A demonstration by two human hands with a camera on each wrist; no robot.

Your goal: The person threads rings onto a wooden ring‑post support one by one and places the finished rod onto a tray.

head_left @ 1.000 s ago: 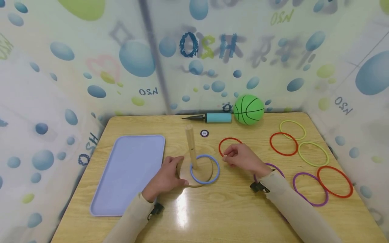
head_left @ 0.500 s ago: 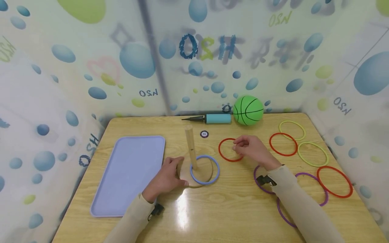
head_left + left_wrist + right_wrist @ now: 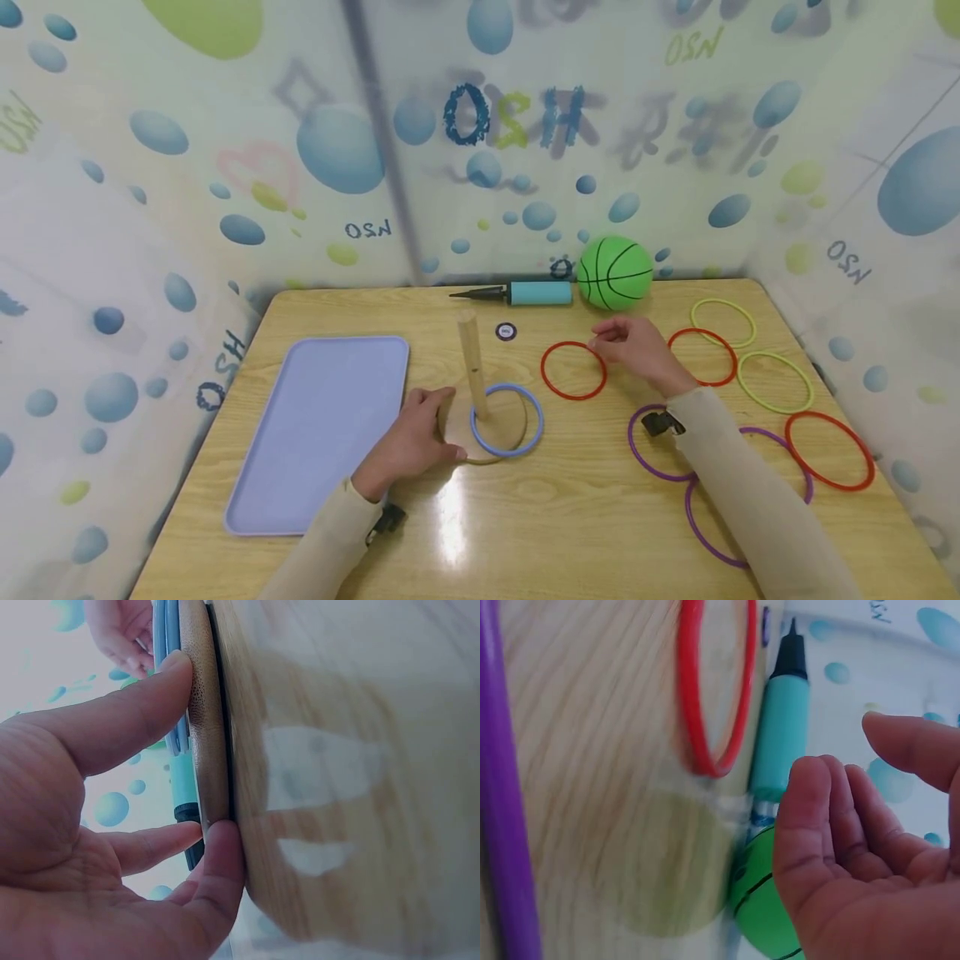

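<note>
In the head view my left hand (image 3: 412,437) holds the left edge of the round wooden base (image 3: 457,433) of an upright wooden peg (image 3: 471,358). Its thumb and fingers lie along the base's rim (image 3: 206,712) in the left wrist view. A blue ring (image 3: 540,421) rests on the base around the peg, off to the right. My right hand (image 3: 637,350) hovers just past the right side of a red ring (image 3: 572,398), its fingers loosely bent and nothing between them. The right wrist view shows a gap between thumb and fingers.
A lilac tray (image 3: 330,425) lies at left. Yellow rings (image 3: 772,408), red rings (image 3: 828,483) and purple rings (image 3: 660,477) are spread at right. A blue hand pump (image 3: 540,293), a green ball (image 3: 615,273) and a small dark disc (image 3: 506,332) sit toward the back.
My right hand has moved away from the red ring, right and toward the back; the ring stays flat on the table. The left hand keeps its place on the base.
</note>
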